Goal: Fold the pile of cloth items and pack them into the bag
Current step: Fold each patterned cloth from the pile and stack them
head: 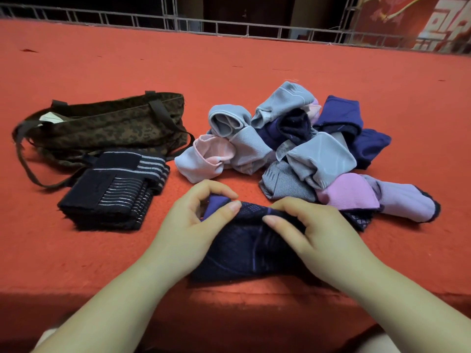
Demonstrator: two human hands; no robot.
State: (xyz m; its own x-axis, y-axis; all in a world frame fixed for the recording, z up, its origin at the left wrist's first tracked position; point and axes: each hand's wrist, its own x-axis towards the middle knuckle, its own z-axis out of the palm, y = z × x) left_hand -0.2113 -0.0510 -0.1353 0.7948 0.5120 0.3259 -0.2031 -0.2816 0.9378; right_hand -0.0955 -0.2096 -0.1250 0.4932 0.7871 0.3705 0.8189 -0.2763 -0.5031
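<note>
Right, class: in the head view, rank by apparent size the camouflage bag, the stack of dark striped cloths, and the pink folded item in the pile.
1. Camouflage bag, largest.
2. Stack of dark striped cloths; it lies nearer the camera, so the gap may be understated.
3. Pink folded item, smallest.

Red carpeted surface (254, 62) bears a bag (107, 123), folded stack (112, 192) (dark, striped), cloth pile (293, 146).
</note>
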